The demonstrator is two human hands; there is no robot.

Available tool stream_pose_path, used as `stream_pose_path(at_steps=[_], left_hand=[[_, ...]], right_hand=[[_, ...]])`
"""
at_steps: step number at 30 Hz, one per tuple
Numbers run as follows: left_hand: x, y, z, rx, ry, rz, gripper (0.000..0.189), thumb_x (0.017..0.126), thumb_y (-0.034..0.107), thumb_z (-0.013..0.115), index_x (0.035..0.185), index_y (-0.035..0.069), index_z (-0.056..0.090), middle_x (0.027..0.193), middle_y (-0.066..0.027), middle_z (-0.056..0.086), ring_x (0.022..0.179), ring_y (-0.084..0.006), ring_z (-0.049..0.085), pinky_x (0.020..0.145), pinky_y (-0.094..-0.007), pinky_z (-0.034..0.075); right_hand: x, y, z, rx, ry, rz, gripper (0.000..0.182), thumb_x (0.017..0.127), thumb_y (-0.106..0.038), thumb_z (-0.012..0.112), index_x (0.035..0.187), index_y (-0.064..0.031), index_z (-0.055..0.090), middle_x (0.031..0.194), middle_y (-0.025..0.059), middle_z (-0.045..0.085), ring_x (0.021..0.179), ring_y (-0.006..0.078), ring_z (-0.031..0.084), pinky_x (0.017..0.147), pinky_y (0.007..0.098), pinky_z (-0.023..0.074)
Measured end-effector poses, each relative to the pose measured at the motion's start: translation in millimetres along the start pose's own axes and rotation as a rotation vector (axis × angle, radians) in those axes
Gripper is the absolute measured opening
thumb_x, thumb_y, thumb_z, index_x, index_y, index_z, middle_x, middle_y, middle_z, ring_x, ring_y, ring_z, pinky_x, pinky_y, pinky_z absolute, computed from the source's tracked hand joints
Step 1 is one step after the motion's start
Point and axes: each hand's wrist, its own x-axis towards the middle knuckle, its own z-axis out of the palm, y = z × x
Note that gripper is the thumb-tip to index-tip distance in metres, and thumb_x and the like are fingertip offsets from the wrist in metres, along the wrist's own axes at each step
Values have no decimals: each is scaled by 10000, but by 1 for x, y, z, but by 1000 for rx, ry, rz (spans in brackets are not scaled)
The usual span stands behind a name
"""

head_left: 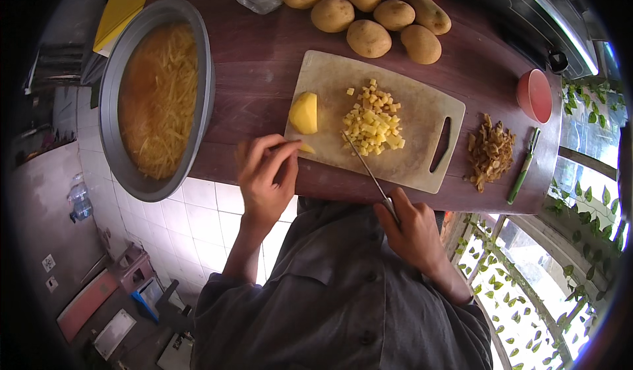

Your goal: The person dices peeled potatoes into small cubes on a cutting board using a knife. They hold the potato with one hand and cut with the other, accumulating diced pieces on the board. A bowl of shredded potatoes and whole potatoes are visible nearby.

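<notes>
My right hand (413, 226) grips a kitchen knife (368, 167), its tip at the edge of a heap of diced potato (373, 123). The heap lies on a pale cutting board (420, 108) with a slot handle. At the board's near left edge, the fingertips of my left hand (269, 172) are at a thin potato slice (306, 147); whether they pinch it or only touch it is hard to see. Just beyond that hand sits a peeled, cut potato piece (304, 114), its flat side towards the dice.
Left of the board stands a grey basin (205, 73) of potato strips in cloudy liquid. Several unpeeled potatoes (368, 39) lie behind it. To the right are brown peelings (491, 152), a green-handled peeler (524, 167), a pink bowl (535, 96) and, farther back, a Rinnai stove (514, 9).
</notes>
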Motion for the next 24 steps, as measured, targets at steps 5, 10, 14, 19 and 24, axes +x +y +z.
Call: stream_pose_path(at_steps=[5, 10, 14, 19, 24], left_hand=[[1, 5, 11, -23, -15, 135, 319, 723, -90, 746, 989, 85, 769, 1006, -22, 680, 943, -250, 594, 812, -374, 485], [-1, 12, 18, -69, 113, 39, 295, 759, -28, 785, 1033, 76, 753, 1054, -12, 704, 983, -264, 591, 858, -375, 469], [-8, 24, 20, 40, 60, 33, 304, 764, 21, 818, 1055, 71, 747, 1087, -40, 721, 1021, -272, 609, 902, -397, 469], [-11, 30, 26, -40, 104, 1, 340, 751, 83, 841, 1078, 86, 748, 1127, -13, 710, 1046, -288, 565, 907, -391, 446], [-18, 25, 29, 32, 103, 6, 366, 744, 107, 848, 1096, 91, 747, 1143, -5, 713, 1069, -282, 564, 936, -400, 426]], right_hand=[[2, 3, 3, -16, -25, -37, 227, 949, -212, 688, 930, -31, 552, 561, 189, 582, 543, 409, 627, 503, 491, 490], [0, 2, 8, -46, -83, 24, 217, 954, -207, 675, 953, -23, 560, 624, 219, 600, 620, 455, 622, 560, 523, 477], [-3, 0, 7, -43, -131, 62, 233, 957, -221, 669, 945, -19, 553, 684, 239, 620, 694, 473, 628, 614, 541, 482], [-4, 1, 7, -15, -144, 57, 245, 960, -238, 669, 943, -24, 551, 676, 240, 616, 694, 465, 635, 627, 538, 494], [-6, 3, 10, -34, -139, 27, 260, 966, -264, 670, 948, -33, 551, 604, 224, 597, 616, 455, 635, 590, 535, 512]])
